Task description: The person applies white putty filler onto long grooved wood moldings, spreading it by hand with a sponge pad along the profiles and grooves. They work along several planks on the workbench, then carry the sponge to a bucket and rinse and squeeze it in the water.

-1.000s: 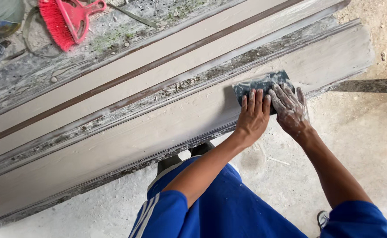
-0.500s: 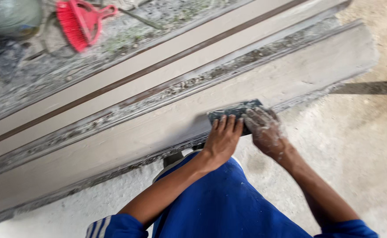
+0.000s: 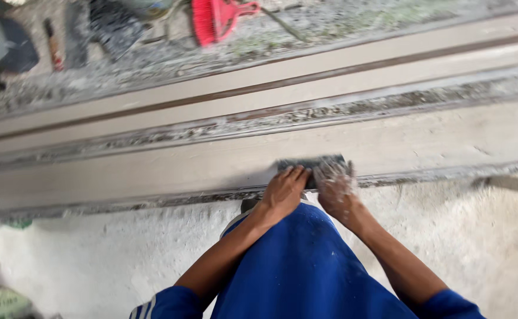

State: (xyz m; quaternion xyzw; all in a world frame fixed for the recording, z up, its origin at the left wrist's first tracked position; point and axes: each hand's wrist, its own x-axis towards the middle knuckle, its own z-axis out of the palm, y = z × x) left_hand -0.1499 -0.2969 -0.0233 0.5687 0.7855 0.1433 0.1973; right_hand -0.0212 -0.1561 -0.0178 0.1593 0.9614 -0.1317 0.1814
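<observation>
Head view has us pressing a dark sanding pad (image 3: 311,165) flat on the long grey moulded beam (image 3: 152,171), a little toward four o'clock of centre. Our left hand (image 3: 284,192) and dust-whitened right hand (image 3: 334,190) lie side by side on it. A red brush (image 3: 212,18) sits at twelve o'clock.

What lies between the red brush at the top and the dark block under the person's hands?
In the head view, long pale moulded beams with a dark groove and crusty, dusty ridges lie between the red brush and the dark block, which both hands press on.
</observation>
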